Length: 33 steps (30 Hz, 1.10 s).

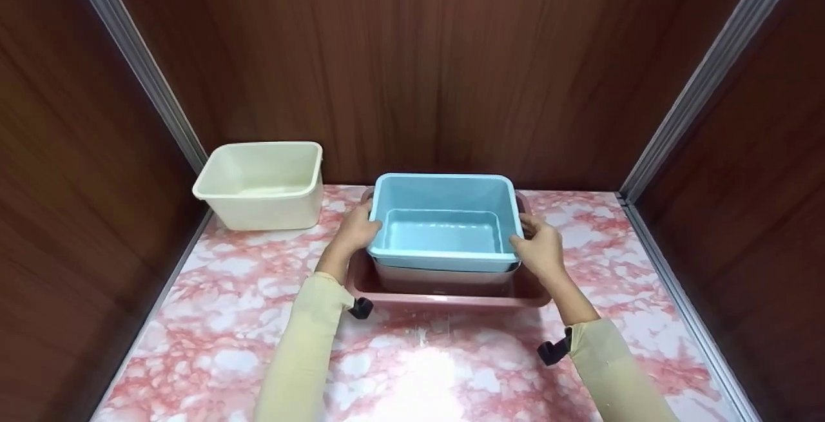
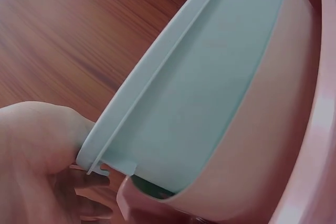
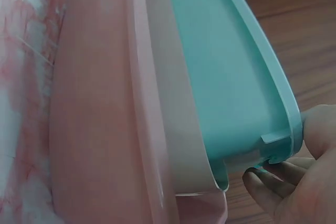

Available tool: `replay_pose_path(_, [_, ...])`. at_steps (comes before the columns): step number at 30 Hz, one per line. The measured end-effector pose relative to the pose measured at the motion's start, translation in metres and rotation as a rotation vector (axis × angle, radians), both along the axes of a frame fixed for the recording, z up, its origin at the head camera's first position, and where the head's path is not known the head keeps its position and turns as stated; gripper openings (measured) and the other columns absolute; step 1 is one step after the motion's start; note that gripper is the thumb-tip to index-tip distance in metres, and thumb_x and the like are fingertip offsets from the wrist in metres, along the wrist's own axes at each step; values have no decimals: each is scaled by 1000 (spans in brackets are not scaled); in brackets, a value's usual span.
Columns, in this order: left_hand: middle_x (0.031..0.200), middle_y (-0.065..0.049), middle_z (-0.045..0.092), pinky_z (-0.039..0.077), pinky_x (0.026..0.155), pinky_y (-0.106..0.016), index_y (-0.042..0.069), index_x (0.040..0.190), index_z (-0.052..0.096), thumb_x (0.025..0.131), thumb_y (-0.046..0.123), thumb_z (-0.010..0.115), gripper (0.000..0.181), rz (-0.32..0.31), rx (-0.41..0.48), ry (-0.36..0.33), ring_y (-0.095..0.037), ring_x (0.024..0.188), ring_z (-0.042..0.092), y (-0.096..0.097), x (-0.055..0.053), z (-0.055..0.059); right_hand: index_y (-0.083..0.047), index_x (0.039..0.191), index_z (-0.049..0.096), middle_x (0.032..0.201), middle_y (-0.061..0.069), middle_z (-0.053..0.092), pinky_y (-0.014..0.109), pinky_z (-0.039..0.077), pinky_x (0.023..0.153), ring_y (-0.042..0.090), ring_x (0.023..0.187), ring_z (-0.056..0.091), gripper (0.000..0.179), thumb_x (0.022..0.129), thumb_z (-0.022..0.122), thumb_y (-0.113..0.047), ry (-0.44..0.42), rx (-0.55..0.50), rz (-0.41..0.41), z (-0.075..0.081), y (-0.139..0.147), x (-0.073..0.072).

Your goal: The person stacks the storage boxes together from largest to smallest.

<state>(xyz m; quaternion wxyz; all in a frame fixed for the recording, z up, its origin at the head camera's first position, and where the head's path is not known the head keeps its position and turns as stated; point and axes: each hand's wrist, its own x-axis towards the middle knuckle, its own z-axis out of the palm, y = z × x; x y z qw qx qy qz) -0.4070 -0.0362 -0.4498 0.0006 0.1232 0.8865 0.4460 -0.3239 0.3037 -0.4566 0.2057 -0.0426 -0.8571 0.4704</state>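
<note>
A light blue plastic bin [image 1: 441, 232] sits partway down inside a greyish-beige bin [image 1: 445, 280], which stands within a larger pink bin [image 1: 451, 301]. My left hand [image 1: 356, 227] grips the blue bin's left rim, thumb over the edge and fingers beneath. On the opposite side my right hand [image 1: 540, 245] holds the right rim the same way. In the right wrist view the fingers [image 3: 273, 184] curl under the blue rim, and the blue wall rises above the beige one. The left wrist view shows the blue bin [image 2: 194, 87] raised likewise.
A cream-coloured bin [image 1: 274, 212] stands at the back left of the pink-and-white marbled table [image 1: 238, 345]. Dark wood-grain panels [image 1: 412, 67] enclose the back and both sides, with metal strips [image 1: 702, 74] along the corners.
</note>
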Motion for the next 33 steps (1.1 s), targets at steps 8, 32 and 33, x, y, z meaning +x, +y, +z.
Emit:
replay_pose_path(8, [135, -20, 53, 36, 104, -45, -1, 145, 41, 93, 5, 55, 55, -8, -65, 0, -32, 121, 51, 1, -2, -8, 12, 124, 59, 112, 27, 65, 45, 48, 90, 35, 107, 62, 46, 79, 66, 5, -31, 60, 10, -4, 4, -2])
replay_pose_path(32, [141, -17, 49, 31, 108, -44, 2, 149, 35, 96, 9, 52, 56, -25, -58, -62, -29, 127, 45, 6, 4, -21, 11, 123, 60, 111, 25, 66, 43, 48, 88, 32, 107, 62, 48, 77, 68, 2, -81, 106, 19, -17, 12, -1])
replay_pose_path(33, [141, -18, 49, 31, 108, -43, 2, 149, 35, 96, 9, 52, 56, -25, -55, -60, -29, 127, 46, 6, 5, -22, 11, 123, 60, 111, 25, 66, 43, 48, 88, 32, 107, 62, 48, 77, 68, 2, -82, 107, 19, -18, 11, -1])
